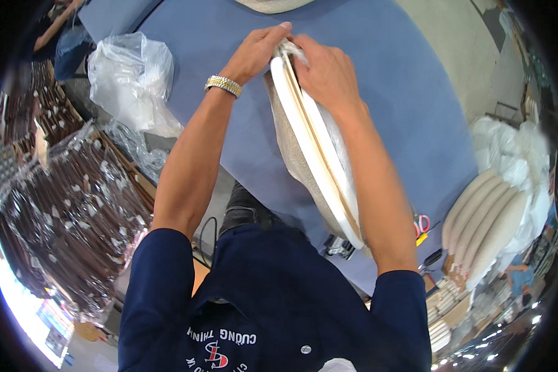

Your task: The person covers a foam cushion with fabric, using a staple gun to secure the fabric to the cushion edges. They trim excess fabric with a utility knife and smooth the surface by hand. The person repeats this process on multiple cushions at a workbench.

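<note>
A seat pad stands on edge on the blue-covered table (pixel 409 142), running from near my body to the far side. Its white foam layer (pixel 304 139) and a thin plywood board (pixel 324 155) show edge-on, with beige fabric (pixel 291 149) hanging loose along the left side. At the pad's far end, my left hand (pixel 254 56) is closed on the gathered cover fabric. My right hand (pixel 328 71) grips the same end from the right, fingers closed around pale bunched fabric (pixel 289 49). The fingertips partly hide that material.
A crumpled clear plastic bag (pixel 133 80) lies at the table's left. Plastic-wrapped dark brown pieces (pixel 74 211) are stacked beside me. On the right are several beige pads (pixel 487 217), red-handled scissors (pixel 421 223) and a staple gun-like tool (pixel 339 247). A person (pixel 74 46) is at far left.
</note>
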Available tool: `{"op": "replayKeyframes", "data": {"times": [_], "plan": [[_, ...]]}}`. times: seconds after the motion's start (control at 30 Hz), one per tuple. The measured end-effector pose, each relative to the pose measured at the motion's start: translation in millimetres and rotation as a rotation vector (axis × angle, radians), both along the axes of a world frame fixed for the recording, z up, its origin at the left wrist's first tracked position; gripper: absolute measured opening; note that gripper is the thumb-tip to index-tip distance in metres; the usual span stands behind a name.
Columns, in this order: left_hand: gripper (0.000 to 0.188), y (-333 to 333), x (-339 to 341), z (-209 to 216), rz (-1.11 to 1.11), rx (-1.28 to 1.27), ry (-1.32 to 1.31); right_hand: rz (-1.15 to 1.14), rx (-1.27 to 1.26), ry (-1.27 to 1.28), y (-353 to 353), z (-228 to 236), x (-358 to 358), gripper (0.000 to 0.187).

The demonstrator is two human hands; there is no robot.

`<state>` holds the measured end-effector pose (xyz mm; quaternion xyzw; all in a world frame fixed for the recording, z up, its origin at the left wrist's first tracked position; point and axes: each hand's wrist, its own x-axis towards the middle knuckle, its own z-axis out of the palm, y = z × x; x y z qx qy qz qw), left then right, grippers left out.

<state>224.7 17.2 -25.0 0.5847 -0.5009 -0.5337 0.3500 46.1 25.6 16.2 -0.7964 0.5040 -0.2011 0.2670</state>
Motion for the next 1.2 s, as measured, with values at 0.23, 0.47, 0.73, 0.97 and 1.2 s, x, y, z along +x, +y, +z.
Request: {"op": "replayKeyframes", "data": {"times": [0.23, 0.47, 0.73, 0.97, 1.2], "plan": [[0.051, 6.4, 6.5, 2.6, 0.012, -0.075, -0.013, 0.025, 0.147, -0.011, -10.1, 11.6, -3.4, 0.024], [0.046, 3.3, 6.7, 2.0, -0.035, -0.108, -0.094, -0.022, 0.072, -0.007, -1.0, 11.3, -3.8, 0.020], [0.041, 6.9, 13.8, -9.5, 0.154, 0.082, 0.149, 0.067, 0.072, -0.103, -3.7, 1.1, 3.6, 0.019], [0.057, -2.3, -2.9, 6.3, 0.040, 0.058, 0.013, -0.039, 0.024, -0.170, -13.9, -14.6, 1.3, 0.017], [0.080, 12.4, -103.0, 16.5, -0.219, -0.417, -0.329, -0.592, 0.048, -0.249, 4.6, -4.8, -76.1, 0.024]]}}
